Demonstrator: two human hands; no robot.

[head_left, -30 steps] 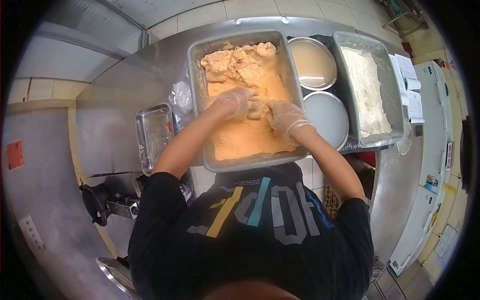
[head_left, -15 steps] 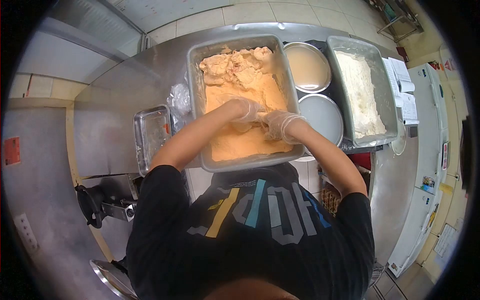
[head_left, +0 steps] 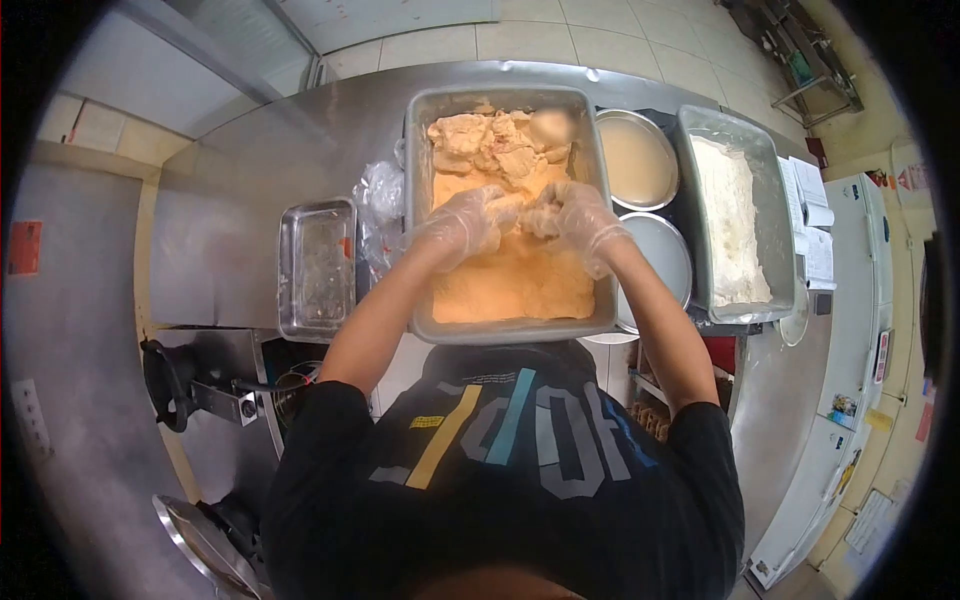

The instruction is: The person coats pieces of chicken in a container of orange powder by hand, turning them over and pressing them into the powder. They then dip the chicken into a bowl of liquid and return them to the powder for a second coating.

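A grey tub (head_left: pixel 510 333) in front of me holds orange-tinted flour (head_left: pixel 510 290). Flour-coated meat pieces (head_left: pixel 485 143), apparently chicken, are heaped at its far end. Over the flour, my left hand (head_left: pixel 470 222), in a clear plastic glove, has its fingers curled on a coated meat piece (head_left: pixel 517 207). From the other side my right hand (head_left: pixel 574 218), gloved the same way, closes its fingers on that piece, which they partly hide. A blurred pale round shape (head_left: pixel 552 127) shows at the tub's far right corner; I cannot make out what it is.
Right of the tub stand a round pan of tan liquid (head_left: pixel 635 157) and another of greyish liquid (head_left: pixel 655 262). Beyond them is a grey tub (head_left: pixel 790 200) with white flour. A metal tray (head_left: pixel 318 270) and a crumpled plastic bag (head_left: pixel 380 195) lie left on the steel counter (head_left: pixel 250 190).
Both hands have lifted from low in the flour and moved toward the tub's middle, fingers now around a coated piece. The whole view has shifted slightly.
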